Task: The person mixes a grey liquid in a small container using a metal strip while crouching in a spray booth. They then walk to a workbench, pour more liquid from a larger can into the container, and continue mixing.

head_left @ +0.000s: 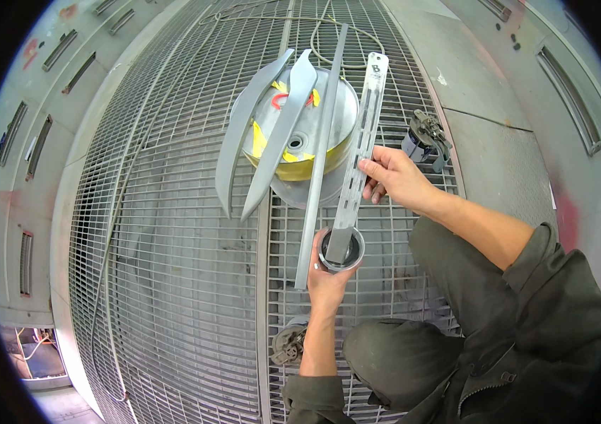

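Note:
My left hand (327, 288) is wrapped around a small round cup (360, 253) with dark contents, held low above the floor grating. A long metal mixing stick (367, 127) with slots along it stands tilted, its lower end down inside the cup. My right hand (401, 178) pinches the stick near its middle between thumb and fingers. Just left of the stick, a long narrow grey strip (325, 134) and two curved grey panels (285, 131) rest across an upturned metal drum (343, 106), which has yellow tape on it.
A spray gun (428, 134) sits on the grating right of the drum, and another metal fitting (290, 343) lies beside my left forearm. A hose (113, 247) runs along the left of the grating (180, 283). Grey walls (46, 134) with slotted vents rise on both sides.

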`<state>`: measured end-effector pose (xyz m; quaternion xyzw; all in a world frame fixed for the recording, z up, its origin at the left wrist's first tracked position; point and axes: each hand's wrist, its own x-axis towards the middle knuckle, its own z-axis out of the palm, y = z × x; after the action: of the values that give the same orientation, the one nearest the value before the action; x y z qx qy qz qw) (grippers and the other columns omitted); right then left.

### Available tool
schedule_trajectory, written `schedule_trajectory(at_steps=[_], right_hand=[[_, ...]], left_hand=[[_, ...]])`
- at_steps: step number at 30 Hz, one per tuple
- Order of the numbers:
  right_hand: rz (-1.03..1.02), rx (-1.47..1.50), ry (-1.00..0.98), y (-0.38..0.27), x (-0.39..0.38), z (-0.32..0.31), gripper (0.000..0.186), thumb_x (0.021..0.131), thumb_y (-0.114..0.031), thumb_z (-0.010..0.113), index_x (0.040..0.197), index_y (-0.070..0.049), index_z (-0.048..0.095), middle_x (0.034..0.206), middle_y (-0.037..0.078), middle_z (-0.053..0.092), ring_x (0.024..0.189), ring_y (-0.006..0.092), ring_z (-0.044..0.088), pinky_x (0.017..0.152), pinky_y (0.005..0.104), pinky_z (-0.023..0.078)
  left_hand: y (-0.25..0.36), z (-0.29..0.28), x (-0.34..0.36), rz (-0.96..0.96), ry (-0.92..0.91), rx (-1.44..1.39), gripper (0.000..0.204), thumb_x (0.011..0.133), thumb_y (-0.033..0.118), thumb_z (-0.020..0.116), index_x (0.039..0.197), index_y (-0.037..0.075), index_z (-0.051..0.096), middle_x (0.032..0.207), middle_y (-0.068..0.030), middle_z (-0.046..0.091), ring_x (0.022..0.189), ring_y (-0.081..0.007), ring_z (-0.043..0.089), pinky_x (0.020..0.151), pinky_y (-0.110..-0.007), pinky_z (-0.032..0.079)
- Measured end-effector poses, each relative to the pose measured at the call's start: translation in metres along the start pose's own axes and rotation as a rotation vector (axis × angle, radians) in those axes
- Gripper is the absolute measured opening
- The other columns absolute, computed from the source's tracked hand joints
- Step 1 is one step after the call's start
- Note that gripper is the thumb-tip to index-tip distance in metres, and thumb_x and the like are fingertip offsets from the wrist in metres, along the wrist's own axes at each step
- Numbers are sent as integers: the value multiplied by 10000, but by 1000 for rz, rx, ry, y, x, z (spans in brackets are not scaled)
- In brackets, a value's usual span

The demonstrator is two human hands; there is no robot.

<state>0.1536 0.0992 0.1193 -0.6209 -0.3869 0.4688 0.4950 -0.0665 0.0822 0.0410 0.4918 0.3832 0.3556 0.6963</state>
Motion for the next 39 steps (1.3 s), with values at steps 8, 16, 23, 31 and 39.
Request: schedule_trajectory(at_steps=[8, 16, 23, 31, 39], right_hand=[[110, 99, -94, 5, 7, 1, 246, 1070, -241, 485, 1127, -31, 599, 938, 31, 645, 727, 76, 592, 565, 229, 492], [123, 103, -155, 8, 16, 5, 254, 1073, -264, 485, 1116, -42, 601, 920, 19, 640, 720, 66, 580, 563, 222, 475], [72, 133, -192, 17, 24, 1, 229, 1066, -247, 498, 1071, -37, 592, 931, 30, 651, 717, 82, 595, 559, 246, 495], [84, 200, -194, 18, 26, -5, 192, 1063, -264, 512, 1063, -81, 571, 882, 2, 639, 731, 69, 602, 584, 224, 490], [61, 234, -259, 33, 31, -10, 205, 1058, -260, 525, 1046, -64, 586, 897, 25, 666, 714, 92, 626, 590, 235, 503]], left_hand=[[-3, -13, -7, -1, -13, -41, 787, 659, -86, 809, 1369, 27, 490, 1263, -67, 581, 1176, -177, 565, 1037, -335, 454], [-13, -21, -12, 44, 28, -22, 825, 691, -46, 825, 1424, 19, 452, 1317, -102, 576, 1187, -183, 583, 1031, -348, 484], [-7, -6, -20, -69, 118, -95, 854, 655, -67, 830, 1420, 0, 457, 1312, -79, 574, 1188, -175, 574, 1038, -326, 460], [-7, 11, -25, -5, 251, -116, 885, 619, -50, 861, 1412, 34, 476, 1346, -63, 552, 1236, -183, 547, 1054, -329, 445], [-25, 30, -32, 103, 381, -159, 860, 618, -50, 845, 1395, 57, 491, 1347, -71, 569, 1268, -189, 532, 1097, -345, 415]])
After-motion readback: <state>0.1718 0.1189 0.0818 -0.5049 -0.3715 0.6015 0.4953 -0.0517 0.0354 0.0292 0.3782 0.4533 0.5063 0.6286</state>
